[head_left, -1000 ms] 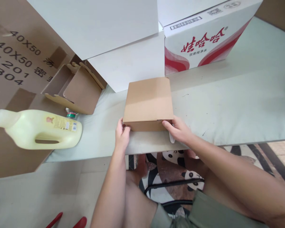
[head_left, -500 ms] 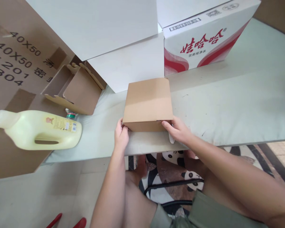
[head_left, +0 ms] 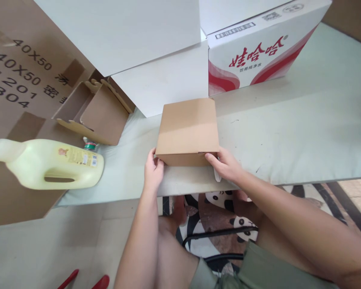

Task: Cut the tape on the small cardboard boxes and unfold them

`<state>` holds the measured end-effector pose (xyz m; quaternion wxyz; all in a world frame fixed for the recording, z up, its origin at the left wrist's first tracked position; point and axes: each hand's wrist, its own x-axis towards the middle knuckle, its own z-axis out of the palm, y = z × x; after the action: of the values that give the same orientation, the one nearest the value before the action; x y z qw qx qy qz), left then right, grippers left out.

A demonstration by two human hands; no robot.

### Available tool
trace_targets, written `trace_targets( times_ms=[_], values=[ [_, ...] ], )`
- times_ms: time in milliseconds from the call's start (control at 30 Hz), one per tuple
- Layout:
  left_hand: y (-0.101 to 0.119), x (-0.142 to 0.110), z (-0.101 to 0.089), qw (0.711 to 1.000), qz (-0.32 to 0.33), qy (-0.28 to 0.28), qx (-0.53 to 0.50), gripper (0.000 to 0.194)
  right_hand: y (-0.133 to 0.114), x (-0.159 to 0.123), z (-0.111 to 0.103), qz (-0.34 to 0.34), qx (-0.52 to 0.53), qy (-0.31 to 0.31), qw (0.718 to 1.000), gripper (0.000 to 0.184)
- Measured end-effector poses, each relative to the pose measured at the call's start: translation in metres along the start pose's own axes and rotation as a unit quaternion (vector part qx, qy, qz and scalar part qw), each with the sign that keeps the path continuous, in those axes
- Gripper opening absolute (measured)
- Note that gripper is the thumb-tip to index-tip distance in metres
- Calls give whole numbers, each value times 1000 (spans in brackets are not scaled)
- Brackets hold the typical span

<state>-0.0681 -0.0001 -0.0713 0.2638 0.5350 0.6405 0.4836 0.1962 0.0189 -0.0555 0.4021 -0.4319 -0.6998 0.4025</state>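
A small brown cardboard box (head_left: 188, 127) with its lid down rests on the pale green cloth-covered surface (head_left: 291, 132), close to the front edge. My left hand (head_left: 153, 170) is closed at its near left corner, thumb on the front side and fingers partly hidden beside the box. At the near right corner, my right hand (head_left: 225, 163) grips the box, its thumb pressed on the front top edge. A small white piece (head_left: 217, 175) shows under my right hand; what it is I cannot make out.
White cartons (head_left: 165, 80) stand behind the box, one with red lettering (head_left: 255, 60). To the left are an open cardboard box (head_left: 104, 108), a pale yellow jug (head_left: 60, 164) lying on its side, a green-capped bottle (head_left: 90, 145) and a large printed carton (head_left: 24, 88).
The box stays in place, with both hands at its near corners. My left hand has shifted very slightly outward to the left.
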Motion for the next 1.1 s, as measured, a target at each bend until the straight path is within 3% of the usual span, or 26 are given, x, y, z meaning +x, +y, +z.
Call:
trace_targets(
  times_ms=[167,333,467,533,667,767,967,1100],
  values=[
    [5,-2,-2,999,-43,-8,-33,54,-1,1,0,9,-2,7,1000,25],
    [4,-2,-3,993,-104,-41,-43,34,-1,0,0,6,7,9,1000,25],
    [7,-2,-1,990,-126,-9,-56,28,-3,-2,-3,-15,17,14,1000,31],
    [11,-2,0,985,-151,16,-80,28,-2,-3,-4,-35,23,36,998,31],
    [22,-1,-2,967,-199,50,-152,25,6,-2,-4,-74,14,147,986,31],
    [31,-3,-1,940,-242,50,-236,20,11,-1,-3,-38,23,180,983,32],
    [41,-12,5,883,-309,-52,-348,16,12,3,-2,13,37,142,989,33],
    [46,-20,8,873,-329,-189,-307,19,15,4,0,7,45,110,993,35]
  ],
)
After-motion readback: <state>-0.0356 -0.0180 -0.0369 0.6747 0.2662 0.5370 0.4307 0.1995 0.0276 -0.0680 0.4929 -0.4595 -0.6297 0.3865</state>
